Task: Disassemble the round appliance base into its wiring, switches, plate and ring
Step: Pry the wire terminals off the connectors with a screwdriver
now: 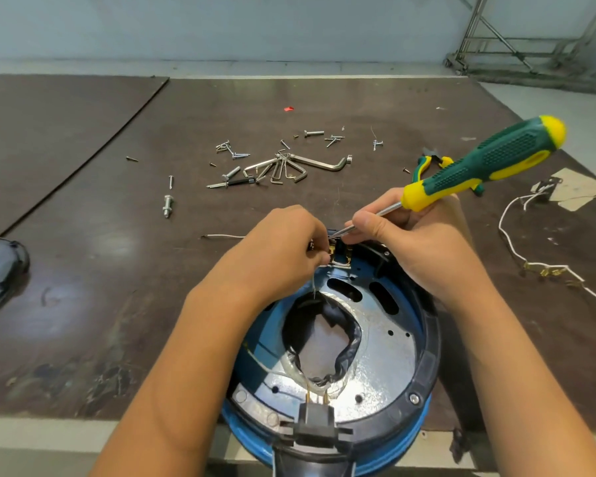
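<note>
The round appliance base (424,376) lies upside down at the table's near edge, a blue shell with a black ring. Inside it sits a metal plate (382,349) with a black-sleeved wire loop (348,352). A black connector block (315,420) stands at its near rim. At the far rim, a switch with brass terminals (339,251) carries white wires. My left hand (283,246) pinches a wire at those terminals. My right hand (410,242) grips the shaft of a green-and-yellow screwdriver (486,163), its tip at the switch.
Hex keys (289,166) and several loose screws and bolts lie in the table's middle. Green-yellow pliers (430,163) lie behind the screwdriver. A removed white wire harness (544,266) with brass terminals lies at right. A dark cover part (0,270) sits at the left edge.
</note>
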Motion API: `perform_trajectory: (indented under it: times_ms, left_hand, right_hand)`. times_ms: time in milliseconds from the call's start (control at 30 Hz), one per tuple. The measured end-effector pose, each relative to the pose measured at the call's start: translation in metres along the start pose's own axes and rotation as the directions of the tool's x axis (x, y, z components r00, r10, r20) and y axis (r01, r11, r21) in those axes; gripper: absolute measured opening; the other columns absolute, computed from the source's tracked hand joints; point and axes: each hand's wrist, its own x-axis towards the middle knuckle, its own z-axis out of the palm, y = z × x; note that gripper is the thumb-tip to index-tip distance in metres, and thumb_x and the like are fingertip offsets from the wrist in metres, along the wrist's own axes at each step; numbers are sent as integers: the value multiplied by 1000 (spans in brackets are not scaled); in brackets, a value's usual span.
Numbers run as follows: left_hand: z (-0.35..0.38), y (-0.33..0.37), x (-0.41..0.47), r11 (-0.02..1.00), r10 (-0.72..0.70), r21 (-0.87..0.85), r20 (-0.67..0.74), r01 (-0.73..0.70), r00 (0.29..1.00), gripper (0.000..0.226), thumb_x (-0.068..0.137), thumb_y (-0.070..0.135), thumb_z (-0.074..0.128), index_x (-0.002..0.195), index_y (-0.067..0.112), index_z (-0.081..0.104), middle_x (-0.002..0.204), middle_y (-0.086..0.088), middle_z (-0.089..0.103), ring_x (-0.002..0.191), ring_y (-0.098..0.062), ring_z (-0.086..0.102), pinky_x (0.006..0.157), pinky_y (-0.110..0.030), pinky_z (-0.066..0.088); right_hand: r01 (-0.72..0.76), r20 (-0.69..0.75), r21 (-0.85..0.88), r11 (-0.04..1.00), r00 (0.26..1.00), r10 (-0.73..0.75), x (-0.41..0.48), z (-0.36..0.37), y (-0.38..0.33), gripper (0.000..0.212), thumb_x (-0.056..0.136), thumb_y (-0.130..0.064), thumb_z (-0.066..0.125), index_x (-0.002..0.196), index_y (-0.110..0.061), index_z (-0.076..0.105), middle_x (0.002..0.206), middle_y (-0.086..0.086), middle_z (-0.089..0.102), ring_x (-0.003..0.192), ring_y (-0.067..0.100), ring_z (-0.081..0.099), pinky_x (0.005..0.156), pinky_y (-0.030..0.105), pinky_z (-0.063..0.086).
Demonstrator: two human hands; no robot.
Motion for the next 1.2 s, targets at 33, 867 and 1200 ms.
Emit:
perform_trajectory:
  times_ms: [33,867,1200]
  left_hand:
    - [2,1,0,1000,0,-19,-16,-1,1000,10,95,28,69,99,25,77,107,1,67,90,-14,61,78,-26,45]
    - [11,-5,-2,996,2,-92,-84,-9,996,6,93,29,70,95,28,76,111,3,62,96,-15,59,90,-40,51]
    - [13,-3,-2,998,9,-68,-97,-16,995,9,93,32,70,96,26,76,111,1,62,96,-17,60,89,-43,51]
  right_hand:
    - [4,-9,-5,1000,1000,-4,-1,1,1,5,88,-9,78,84,-11,75,80,9,80,76,25,79,77,36,64]
    - [301,37,-331,894,951,-307,0,11,-8,19,88,-29,77,76,-32,62,74,-4,73,71,11,73,64,28,58]
    - [249,85,-274,929,968,-235,5,12,-6,20,92,-17,74,77,-19,61,75,11,71,74,27,73,72,49,58]
